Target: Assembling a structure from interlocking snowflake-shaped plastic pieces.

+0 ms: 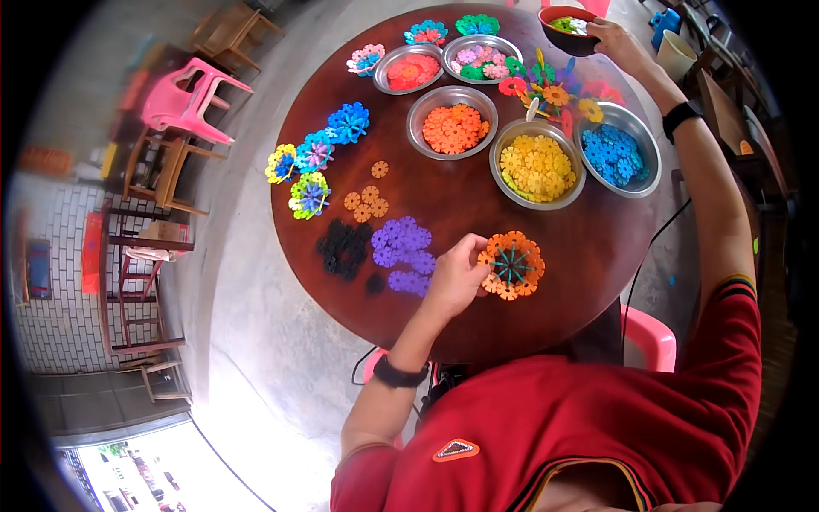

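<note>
My left hand (459, 275) pinches the edge of a round flower (514, 266) built from orange snowflake-shaped plastic discs, with dark green pieces at its middle. It is at the near side of the round table. Stretched out to the far right, my right hand (621, 44) grips the rim of a dark bowl (570, 41) with green and white pieces in it; some fingertips are hard to make out. Beside my left hand lie loose purple discs (401, 243), black discs (343, 247) and several light-orange discs (367, 205).
Metal bowls hold orange discs (455, 130), yellow discs (537, 168), blue discs (612, 155), red discs (413, 72) and pink discs (482, 61). A multicoloured assembly (550, 90) stands among them. Finished flowers (348, 124) line the table's left edge. A pink chair (183, 102) stands left.
</note>
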`<state>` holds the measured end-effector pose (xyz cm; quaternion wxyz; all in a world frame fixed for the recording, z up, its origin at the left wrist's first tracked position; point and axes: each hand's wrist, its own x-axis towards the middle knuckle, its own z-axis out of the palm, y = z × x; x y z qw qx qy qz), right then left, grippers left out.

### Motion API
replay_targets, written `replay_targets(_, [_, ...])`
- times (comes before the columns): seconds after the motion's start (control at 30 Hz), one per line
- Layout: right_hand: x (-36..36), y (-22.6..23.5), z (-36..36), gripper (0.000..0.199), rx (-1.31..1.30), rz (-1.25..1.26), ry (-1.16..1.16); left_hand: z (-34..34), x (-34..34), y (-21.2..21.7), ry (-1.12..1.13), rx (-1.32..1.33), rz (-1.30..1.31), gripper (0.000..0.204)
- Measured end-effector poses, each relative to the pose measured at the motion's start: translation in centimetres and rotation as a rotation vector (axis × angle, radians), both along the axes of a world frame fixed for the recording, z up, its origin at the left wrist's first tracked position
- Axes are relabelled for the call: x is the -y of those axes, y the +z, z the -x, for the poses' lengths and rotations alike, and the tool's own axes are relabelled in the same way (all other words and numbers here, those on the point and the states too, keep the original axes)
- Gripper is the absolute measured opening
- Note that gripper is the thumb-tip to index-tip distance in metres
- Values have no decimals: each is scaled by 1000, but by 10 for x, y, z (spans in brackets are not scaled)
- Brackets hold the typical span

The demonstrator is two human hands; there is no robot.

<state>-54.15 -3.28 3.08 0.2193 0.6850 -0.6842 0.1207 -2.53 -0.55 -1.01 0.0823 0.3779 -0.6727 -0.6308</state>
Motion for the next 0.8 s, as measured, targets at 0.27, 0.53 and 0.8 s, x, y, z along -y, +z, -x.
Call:
replay_targets(0.27, [-82,89,-135,28,67,35,113,-37,8,45,138,-299,-120,29])
replay_targets(0.53, [-154,85,-281,28,194,16,361,-127,34,99,324,-741,-190,35])
replay_targets(0.8, [-178,24,-349,19,80,-12,373,-172,45,112,389,-893,-207,29])
